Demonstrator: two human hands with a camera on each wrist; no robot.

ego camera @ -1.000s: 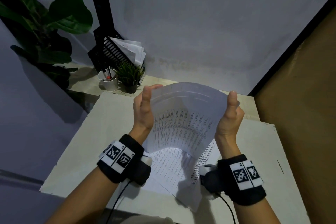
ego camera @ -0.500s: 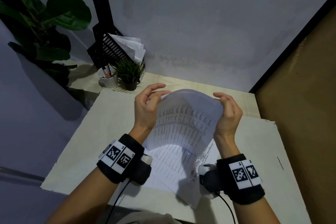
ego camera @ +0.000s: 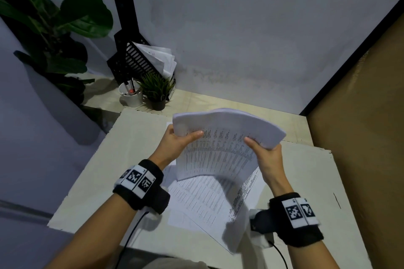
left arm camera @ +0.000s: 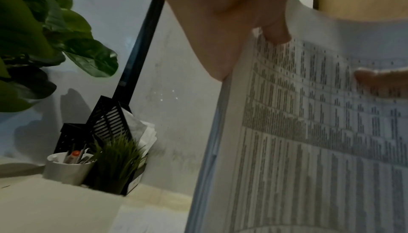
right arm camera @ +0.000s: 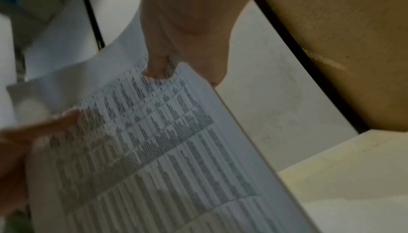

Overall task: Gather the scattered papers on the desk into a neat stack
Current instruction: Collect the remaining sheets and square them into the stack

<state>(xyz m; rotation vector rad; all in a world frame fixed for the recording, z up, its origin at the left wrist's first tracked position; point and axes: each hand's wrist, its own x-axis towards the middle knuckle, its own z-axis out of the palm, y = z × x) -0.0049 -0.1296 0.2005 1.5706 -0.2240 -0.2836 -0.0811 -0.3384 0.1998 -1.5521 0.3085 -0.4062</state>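
A bundle of white printed papers [ego camera: 220, 148] is held up above the desk, its top bowed over away from me. My left hand [ego camera: 181, 137] grips its upper left edge, thumb on the printed face. My right hand [ego camera: 264, 150] grips the upper right edge the same way. The left wrist view shows the papers [left arm camera: 320, 132] with my left thumb [left arm camera: 276, 32] pressed on them. In the right wrist view the papers [right arm camera: 165, 149] sit under my right thumb [right arm camera: 156, 67]. More printed sheets [ego camera: 201, 201] lie flat on the desk under the bundle.
The desk is covered by a pale board [ego camera: 109, 170]. At the back left stand a white cup of pens [ego camera: 131, 96], a small potted plant [ego camera: 157, 91] and a black file rack with papers [ego camera: 140, 61]. A large leafy plant [ego camera: 54, 28] is at far left, a brown panel [ego camera: 360, 137] at right.
Both hands have shifted from flat against the bundle's side edges to gripping its top corners, thumbs on the front. The bundle now bows further over at the top.
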